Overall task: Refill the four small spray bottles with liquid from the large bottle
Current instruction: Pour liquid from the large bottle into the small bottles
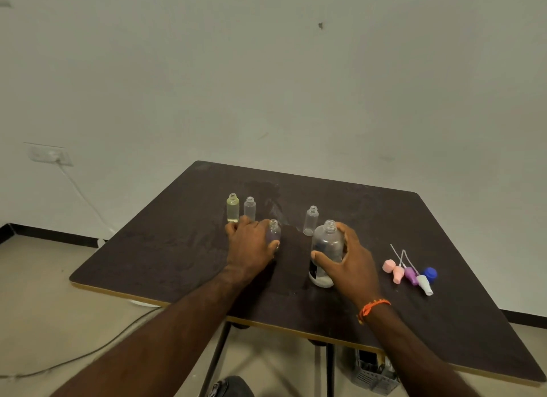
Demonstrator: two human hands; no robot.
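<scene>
Fingers (318, 256) gripping clear uncapped large bottle (327, 248)

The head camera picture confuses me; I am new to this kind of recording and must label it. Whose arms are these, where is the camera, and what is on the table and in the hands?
There is no machine here. The camera sits on a person's head and looks forward and down, so the two bare arms are their own. The left hand grips a small purple-tinted bottle. The right hand is curled round the large bottle, which stands uncapped on the dark table. Three more small open bottles stand behind: a yellowish one, a clear one beside it, and another clear one farther right. To the right lie the removed spray tops and a blue cap.
</scene>
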